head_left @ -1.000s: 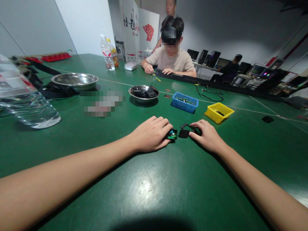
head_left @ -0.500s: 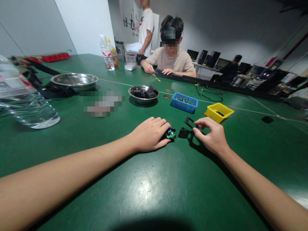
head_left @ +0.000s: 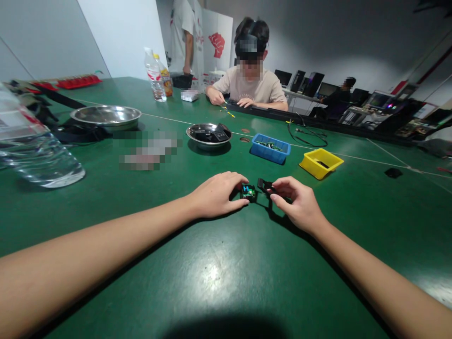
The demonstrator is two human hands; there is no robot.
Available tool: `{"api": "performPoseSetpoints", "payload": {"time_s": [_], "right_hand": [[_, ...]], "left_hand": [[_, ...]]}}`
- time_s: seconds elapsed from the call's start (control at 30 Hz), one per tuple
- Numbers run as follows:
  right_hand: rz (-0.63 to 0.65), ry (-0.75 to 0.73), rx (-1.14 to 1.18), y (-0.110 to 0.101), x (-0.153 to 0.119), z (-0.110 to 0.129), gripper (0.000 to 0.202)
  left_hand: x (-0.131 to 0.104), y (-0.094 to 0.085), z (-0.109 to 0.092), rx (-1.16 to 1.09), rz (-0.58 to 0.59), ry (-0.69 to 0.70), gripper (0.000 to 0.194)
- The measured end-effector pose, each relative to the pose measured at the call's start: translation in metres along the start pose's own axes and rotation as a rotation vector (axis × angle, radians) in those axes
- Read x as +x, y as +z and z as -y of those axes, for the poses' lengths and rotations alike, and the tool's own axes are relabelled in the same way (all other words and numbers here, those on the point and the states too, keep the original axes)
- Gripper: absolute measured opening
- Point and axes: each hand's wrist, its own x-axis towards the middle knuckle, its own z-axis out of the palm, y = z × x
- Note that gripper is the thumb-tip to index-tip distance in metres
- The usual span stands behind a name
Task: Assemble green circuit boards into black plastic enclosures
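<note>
From where I stand, the unit looks partway, open rather than closed: a green circuit board (head_left: 249,192) with blue parts sits inside a small black casing (head_left: 252,199) on the green table (head_left: 212,263), its contents exposed. The left hand (head_left: 219,195) has thumb and fingers curved round that casing, pinching it lightly from the near and far sides. The right hand (head_left: 300,202) pinches a slim black frame (head_left: 261,183) between thumb and fingers, just beside the casing and apart from it. So the board is in its casing, while the frame is not on it; whether the unit is being built up or taken down, I can't tell.

Beyond the hands, a small metal bowl (head_left: 209,145) holds black parts (head_left: 221,136), a blue tray (head_left: 267,154) holds more green boards (head_left: 271,144), and a yellow tray (head_left: 310,167) has something dark (head_left: 322,164) in it, too small to make out. Across the table, a person (head_left: 256,84) in a headset sits with both hands low in front
</note>
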Motion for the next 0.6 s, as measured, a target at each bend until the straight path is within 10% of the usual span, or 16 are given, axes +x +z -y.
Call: {"api": "performPoseSetpoints", "payload": {"time_s": [0.27, 0.6], "right_hand": [[-0.052, -0.021, -0.055, -0.007, 0.004, -0.008, 0.023], [0.095, -0.437, -0.293, 0.002, -0.004, 0.014, 0.022]], "left_hand": [[0.0, -0.001, 0.001, -0.116, -0.044, -0.009, 0.033], [0.0, -0.001, 0.001, -0.229, -0.005, 0.067, 0.036]]}}
